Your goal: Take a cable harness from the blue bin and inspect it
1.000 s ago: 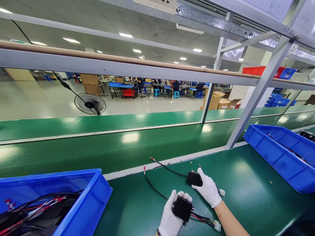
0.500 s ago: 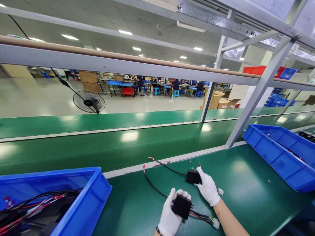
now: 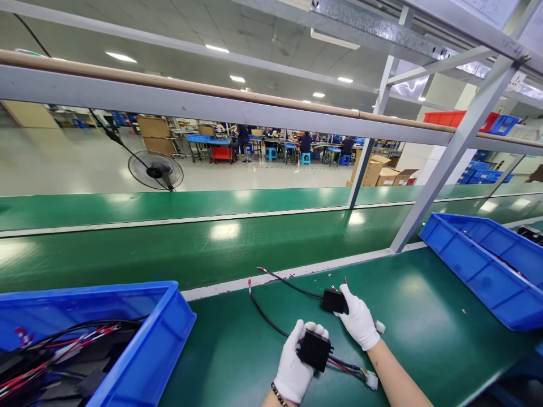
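Black plastic, box-shaped, the nearer small module (image 3: 314,350) sits in the curled fingers of the white-gloved left hand (image 3: 294,367), raised a little off the green bench mat (image 3: 424,316); the fingers wrap its far and left sides and the thumb side is hidden, so the hand is closed around it. From the right edge of that grip a bundle of red and black wires runs across to a small white plug connector (image 3: 372,380), which lies on the mat just beside the bare right forearm. Beyond and to the right of the left hand, the white-gloved right hand (image 3: 360,322) rests on the mat with its fingertips closed against the right side of a second black box-shaped module (image 3: 333,301), which lies flat on the mat. A thin black cable with a red tip (image 3: 271,276) trails away from that module toward the bench edge, and another black lead with a red end (image 3: 250,284) curves back toward the left hand. Well to the left of both hands stands a blue plastic bin holding tangled red and black wiring (image 3: 169,333); well to the right is a second blue plastic bin (image 3: 466,260). Compared with a second ago both hands hold the same modules in much the same pose; the whole scene only sits slightly differently in view
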Demonstrator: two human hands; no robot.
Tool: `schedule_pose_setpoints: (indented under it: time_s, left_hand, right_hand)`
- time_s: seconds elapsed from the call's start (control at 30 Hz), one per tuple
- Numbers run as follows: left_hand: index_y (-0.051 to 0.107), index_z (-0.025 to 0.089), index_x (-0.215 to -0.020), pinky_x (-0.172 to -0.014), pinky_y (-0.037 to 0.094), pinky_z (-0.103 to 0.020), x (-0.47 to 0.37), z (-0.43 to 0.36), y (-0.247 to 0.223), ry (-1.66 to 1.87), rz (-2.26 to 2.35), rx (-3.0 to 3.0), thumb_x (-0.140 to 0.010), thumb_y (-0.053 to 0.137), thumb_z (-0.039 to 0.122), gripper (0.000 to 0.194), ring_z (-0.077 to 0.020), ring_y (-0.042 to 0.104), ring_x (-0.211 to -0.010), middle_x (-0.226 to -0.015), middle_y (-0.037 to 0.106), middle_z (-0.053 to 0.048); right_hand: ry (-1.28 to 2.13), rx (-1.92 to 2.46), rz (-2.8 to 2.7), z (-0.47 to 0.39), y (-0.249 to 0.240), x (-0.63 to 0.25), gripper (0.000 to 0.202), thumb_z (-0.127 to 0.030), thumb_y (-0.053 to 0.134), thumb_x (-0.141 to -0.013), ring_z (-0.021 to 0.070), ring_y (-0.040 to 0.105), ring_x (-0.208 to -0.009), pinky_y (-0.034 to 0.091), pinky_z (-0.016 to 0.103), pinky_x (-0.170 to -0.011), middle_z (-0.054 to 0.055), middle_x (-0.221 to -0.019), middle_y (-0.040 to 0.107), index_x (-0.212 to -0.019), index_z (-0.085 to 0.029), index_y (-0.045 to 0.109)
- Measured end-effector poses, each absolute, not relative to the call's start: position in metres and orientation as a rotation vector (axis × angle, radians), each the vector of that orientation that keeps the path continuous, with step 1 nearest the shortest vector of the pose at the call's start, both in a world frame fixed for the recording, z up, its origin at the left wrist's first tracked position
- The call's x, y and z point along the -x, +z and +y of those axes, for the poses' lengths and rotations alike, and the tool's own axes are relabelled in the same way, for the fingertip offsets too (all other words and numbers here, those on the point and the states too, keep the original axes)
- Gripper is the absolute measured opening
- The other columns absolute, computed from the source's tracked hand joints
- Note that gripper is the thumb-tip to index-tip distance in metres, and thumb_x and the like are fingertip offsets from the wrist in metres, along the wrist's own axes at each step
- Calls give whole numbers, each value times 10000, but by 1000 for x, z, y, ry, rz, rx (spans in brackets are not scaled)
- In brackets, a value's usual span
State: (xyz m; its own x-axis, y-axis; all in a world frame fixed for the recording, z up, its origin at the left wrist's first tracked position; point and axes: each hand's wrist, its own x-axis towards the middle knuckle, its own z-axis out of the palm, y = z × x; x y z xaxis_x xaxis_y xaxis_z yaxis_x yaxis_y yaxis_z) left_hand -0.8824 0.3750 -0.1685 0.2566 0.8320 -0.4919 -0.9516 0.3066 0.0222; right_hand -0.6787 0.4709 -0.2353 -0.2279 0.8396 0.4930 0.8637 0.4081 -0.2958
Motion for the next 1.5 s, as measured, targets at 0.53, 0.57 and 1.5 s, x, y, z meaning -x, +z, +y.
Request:
schedule_pose_setpoints:
  time_s: [0.53, 0.57, 1.5]
  left_hand:
    - [653, 120, -666, -895, 508, -397, 884, 376, -165, 1248, 436, 334, -806, 686, 281, 216, -208, 658, -746, -684, 665, -57]
    - [652, 122, -662, -889, 509, -395, 884, 376, -166, 1250, 426, 336, -810, 680, 278, 216, -206, 657, -740, -678, 664, -54]
    - [620, 90, -1104, -869, 529, -382, 883, 375, -175, 1258, 708, 149, -870, 589, 433, 417, -247, 646, -971, -1038, 661, -154]
  right_hand:
    - [663, 1335, -1704, 440, -200, 689, 566, -581, 536, -869, 283, 597, -1100, 465, 481, -1004, 158, -1206, 623, -1232, -148, 574]
    - [898, 1322, -1676, 432, -195, 693, 560, -613, 510, -868, 271, 632, -1013, 503, 455, -943, 145, -1128, 658, -1177, -155, 604]
    - [1126, 1540, -2062, 386, -139, 739, 210, -283, 699, -726, 201, 589, -769, 428, 285, -674, 17, -839, 663, -915, -197, 668]
